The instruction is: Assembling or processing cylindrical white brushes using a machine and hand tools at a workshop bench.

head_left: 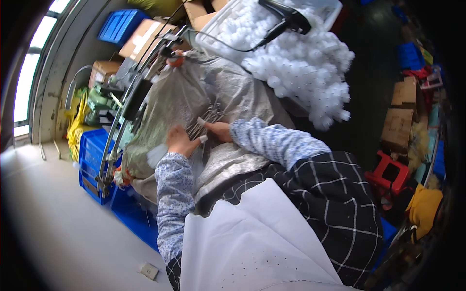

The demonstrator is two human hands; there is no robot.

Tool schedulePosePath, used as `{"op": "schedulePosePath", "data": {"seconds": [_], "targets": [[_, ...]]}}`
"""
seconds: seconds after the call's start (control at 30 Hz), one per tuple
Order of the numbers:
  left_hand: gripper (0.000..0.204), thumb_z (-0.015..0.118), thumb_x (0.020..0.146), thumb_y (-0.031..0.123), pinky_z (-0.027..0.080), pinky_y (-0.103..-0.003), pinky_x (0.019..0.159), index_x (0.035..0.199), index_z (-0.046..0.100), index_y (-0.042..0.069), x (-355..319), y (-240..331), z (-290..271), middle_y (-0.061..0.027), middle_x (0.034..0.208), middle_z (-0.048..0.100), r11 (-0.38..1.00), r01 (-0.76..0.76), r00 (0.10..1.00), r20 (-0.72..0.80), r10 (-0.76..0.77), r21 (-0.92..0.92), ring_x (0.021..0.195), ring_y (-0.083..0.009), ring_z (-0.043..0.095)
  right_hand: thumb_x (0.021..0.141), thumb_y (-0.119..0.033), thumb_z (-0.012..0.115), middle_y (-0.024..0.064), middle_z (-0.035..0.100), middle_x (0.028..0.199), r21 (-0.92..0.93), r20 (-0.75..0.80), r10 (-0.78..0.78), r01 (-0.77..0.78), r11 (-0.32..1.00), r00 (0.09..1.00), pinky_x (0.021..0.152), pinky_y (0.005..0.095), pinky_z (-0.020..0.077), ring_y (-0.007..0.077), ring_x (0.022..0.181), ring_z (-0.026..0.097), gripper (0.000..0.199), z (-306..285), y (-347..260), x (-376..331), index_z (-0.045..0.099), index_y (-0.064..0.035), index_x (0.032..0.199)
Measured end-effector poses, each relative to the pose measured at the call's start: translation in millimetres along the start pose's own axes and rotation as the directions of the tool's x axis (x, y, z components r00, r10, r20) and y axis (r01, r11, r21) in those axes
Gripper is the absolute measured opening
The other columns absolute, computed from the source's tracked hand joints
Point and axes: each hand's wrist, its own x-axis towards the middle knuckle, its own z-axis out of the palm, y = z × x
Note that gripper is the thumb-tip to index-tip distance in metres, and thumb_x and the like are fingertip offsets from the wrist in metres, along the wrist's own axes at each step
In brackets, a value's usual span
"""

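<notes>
My left hand (178, 140) and my right hand (219, 130) meet over a bundle of thin metal wires (206, 118), both closed on it beside small white pieces. Just left of the hands, a clear plastic bag (167, 104) of greenish material hangs from a metal frame (127, 104). Grey cloth (242, 94) lies under the hands. Both sleeves are blue-and-white patterned, over a black checked apron (335, 194).
A heap of white fluffy balls (301, 63) fills a clear bin behind, with a black handled tool (286, 19) on it. Blue crates (92, 160) and cardboard boxes (145, 36) stand at left. A red stool (391, 172) and boxes crowd the right. White sheet (252, 242) lies near.
</notes>
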Motion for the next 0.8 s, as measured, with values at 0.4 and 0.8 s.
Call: {"op": "schedulePosePath", "data": {"seconds": [0.4, 0.8], "targets": [[0.072, 0.071, 0.051, 0.035, 0.037, -0.04, 0.079, 0.103, 0.04, -0.006, -32.0, 7.8, -2.1, -0.0231, 0.093, 0.05, 0.979, -0.161, 0.987, -0.038, 0.157, -0.125, 0.089, -0.0369, 0.047, 0.071, -0.026, 0.062, 0.0043, 0.057, 0.09, 0.333, 0.1, -0.544, 0.488, 0.807, 0.833, 0.071, 0.0288, 0.0425, 0.0148, 0.082, 0.053, 0.032, 33.5, 12.3, -51.8, 0.054, -0.0076, 0.097], [0.05, 0.068, 0.06, 0.023, 0.039, -0.038, 0.071, 0.096, 0.043, -0.001, -97.2, 152.3, -134.3, -0.0159, 0.086, 0.053, 0.83, -0.555, 0.531, -0.792, 0.302, -0.055, 0.08, -0.0315, 0.048, 0.07, -0.006, 0.058, 0.0053, 0.057, 0.073, -0.161, 0.382, -0.924, 0.982, -0.098, -0.03, 0.064, 0.0261, 0.0467, 0.0132, 0.069, 0.056, 0.015, 76.8, -106.8, -242.5, 0.054, -0.0014, 0.084]]}}
